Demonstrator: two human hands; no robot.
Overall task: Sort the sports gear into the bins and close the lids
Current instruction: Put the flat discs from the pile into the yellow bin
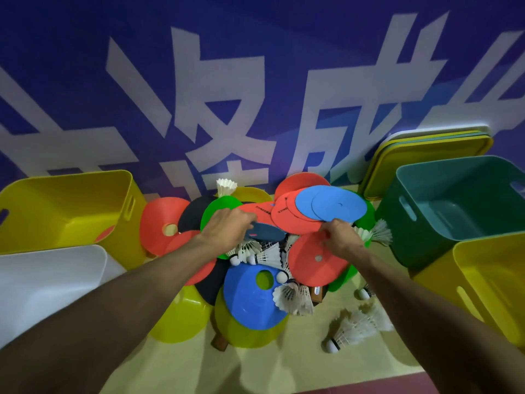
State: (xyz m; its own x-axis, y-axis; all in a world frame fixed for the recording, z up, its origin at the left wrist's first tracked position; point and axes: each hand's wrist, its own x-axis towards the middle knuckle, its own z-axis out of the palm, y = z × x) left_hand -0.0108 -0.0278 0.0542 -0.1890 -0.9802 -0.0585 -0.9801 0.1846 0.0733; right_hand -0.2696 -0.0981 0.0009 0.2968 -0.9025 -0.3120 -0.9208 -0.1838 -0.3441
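Note:
A heap of flat discs, cone markers and white shuttlecocks lies on the floor against a blue wall. My left hand point(224, 227) grips the edge of a dark blue disc point(268, 233) in the middle of the heap. My right hand point(339, 237) pinches the rim of a red disc point(312, 263) just to the right. Red discs point(287, 214) and blue discs point(332, 206) overlap behind my hands. A blue cone point(250, 300) with a round hole lies nearest me, with shuttlecocks point(292, 297) beside it.
Open bins ring the heap: a yellow bin point(85, 189) at far left, a white bin point(42, 268) near left, a green bin point(426, 177) at far right, another yellow bin point(488, 260) near right. Stacked lids point(426, 149) lean on the wall. Loose shuttlecocks point(352, 328) lie on the floor.

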